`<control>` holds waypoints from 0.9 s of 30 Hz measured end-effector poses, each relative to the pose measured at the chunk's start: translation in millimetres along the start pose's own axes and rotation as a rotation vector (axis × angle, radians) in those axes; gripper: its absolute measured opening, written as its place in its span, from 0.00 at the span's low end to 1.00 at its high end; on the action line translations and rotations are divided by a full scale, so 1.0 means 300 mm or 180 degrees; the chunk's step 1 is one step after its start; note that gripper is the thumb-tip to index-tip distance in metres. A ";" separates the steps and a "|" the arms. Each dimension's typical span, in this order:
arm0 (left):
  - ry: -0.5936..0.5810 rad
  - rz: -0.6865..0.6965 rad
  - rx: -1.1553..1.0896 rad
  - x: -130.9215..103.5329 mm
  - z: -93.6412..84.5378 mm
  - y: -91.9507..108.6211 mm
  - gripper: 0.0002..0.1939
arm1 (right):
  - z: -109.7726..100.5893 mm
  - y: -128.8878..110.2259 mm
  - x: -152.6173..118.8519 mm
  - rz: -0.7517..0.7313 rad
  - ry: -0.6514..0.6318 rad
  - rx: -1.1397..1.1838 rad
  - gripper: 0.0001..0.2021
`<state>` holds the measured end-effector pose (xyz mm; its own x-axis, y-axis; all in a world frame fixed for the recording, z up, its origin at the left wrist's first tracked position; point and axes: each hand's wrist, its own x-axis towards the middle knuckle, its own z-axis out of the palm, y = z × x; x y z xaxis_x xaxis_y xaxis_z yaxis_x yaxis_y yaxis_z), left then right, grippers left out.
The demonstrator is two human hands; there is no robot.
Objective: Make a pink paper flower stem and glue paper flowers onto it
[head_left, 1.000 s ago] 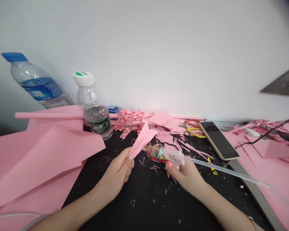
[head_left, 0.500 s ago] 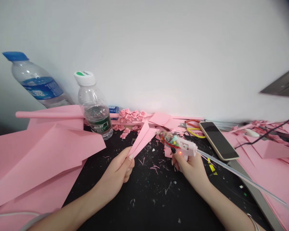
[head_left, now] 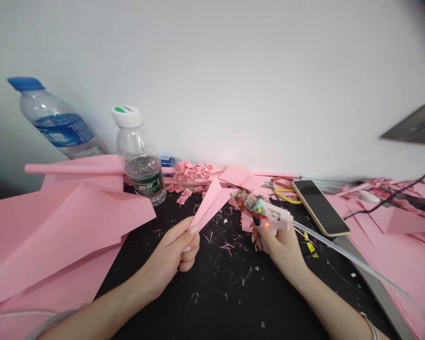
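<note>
My left hand (head_left: pixel 179 248) pinches the narrow lower end of a folded pink paper piece (head_left: pixel 209 205), which fans out upward into two pointed flaps. In my right hand (head_left: pixel 278 245) is a hot glue gun (head_left: pixel 278 217), its small light glowing red-orange. A long clear glue stick (head_left: pixel 350 257) sticks out of the gun's back end toward the lower right. The gun's front is covered in a messy, multicoloured lump, and its nozzle end is close to the right flap of the paper; whether they touch I cannot tell.
Two water bottles, one green-labelled (head_left: pixel 147 182) and one blue-labelled (head_left: pixel 63 127), stand at the left by large pink sheets (head_left: pixel 67 231). Folded paper flowers (head_left: pixel 194 170) lie along the wall. A phone (head_left: pixel 320 208) and pliers (head_left: pixel 285 189) are at the right. Scraps litter the black tabletop (head_left: pixel 230 302).
The folded paper's flaps have spread slightly wider apart. The glue gun has shifted a little to the right. Both hands keep their grips.
</note>
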<state>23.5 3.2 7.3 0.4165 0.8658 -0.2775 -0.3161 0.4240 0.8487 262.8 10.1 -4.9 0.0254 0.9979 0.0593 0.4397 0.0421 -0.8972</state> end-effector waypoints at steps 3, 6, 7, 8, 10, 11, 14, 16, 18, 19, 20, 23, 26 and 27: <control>0.0024 -0.0018 -0.0011 -0.002 0.001 -0.001 0.11 | 0.002 -0.005 -0.003 -0.0053 -0.0033 -0.0053 0.17; 0.0037 -0.0023 -0.0013 -0.001 0.001 -0.003 0.11 | 0.005 -0.005 -0.006 -0.0090 -0.0061 -0.0110 0.17; 0.0034 -0.0019 -0.0022 -0.001 0.000 -0.004 0.11 | 0.006 -0.005 -0.007 -0.0101 -0.0074 -0.0146 0.17; 0.0029 -0.0016 -0.0032 -0.001 0.000 -0.004 0.11 | 0.007 -0.006 -0.007 -0.0123 -0.0081 -0.0202 0.17; 0.0025 -0.0009 -0.0056 -0.001 -0.001 -0.006 0.11 | 0.008 -0.008 -0.009 -0.0191 -0.0105 -0.0344 0.16; 0.0029 -0.0014 -0.0072 -0.001 -0.001 -0.007 0.11 | 0.008 -0.011 -0.010 -0.0239 -0.0113 -0.0420 0.16; 0.0028 -0.0036 -0.0126 -0.004 -0.001 -0.007 0.10 | 0.010 -0.018 -0.013 -0.0399 -0.0126 -0.0613 0.16; 0.0023 -0.0051 -0.0166 -0.006 0.001 -0.006 0.10 | 0.012 -0.021 -0.015 -0.0494 -0.0129 -0.0711 0.16; 0.0014 -0.0064 -0.0209 -0.006 0.003 -0.003 0.10 | 0.013 -0.024 -0.016 -0.0593 -0.0133 -0.0781 0.15; 0.0010 -0.0070 -0.0228 -0.005 0.005 -0.002 0.10 | 0.013 -0.025 -0.017 -0.0649 -0.0140 -0.0818 0.15; 0.0003 -0.0072 -0.0240 -0.005 0.006 -0.001 0.10 | 0.014 -0.026 -0.017 -0.0700 -0.0153 -0.0852 0.14; 0.0003 -0.0079 -0.0252 -0.003 0.005 0.000 0.10 | 0.014 -0.032 -0.018 -0.0821 -0.0208 -0.0911 0.14; 0.0009 -0.0072 -0.0252 -0.002 0.002 -0.004 0.10 | 0.016 -0.038 -0.019 -0.0928 -0.0228 -0.0994 0.13; 0.0006 -0.0068 -0.0248 -0.002 0.001 -0.006 0.10 | 0.017 -0.039 -0.019 -0.0985 -0.0221 -0.1035 0.13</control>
<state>24.0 1.8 6.1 0.4223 0.8567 -0.2960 -0.3724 0.4617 0.8051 253.1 4.1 2.9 -0.2070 0.9422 0.2636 0.6766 0.3324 -0.6570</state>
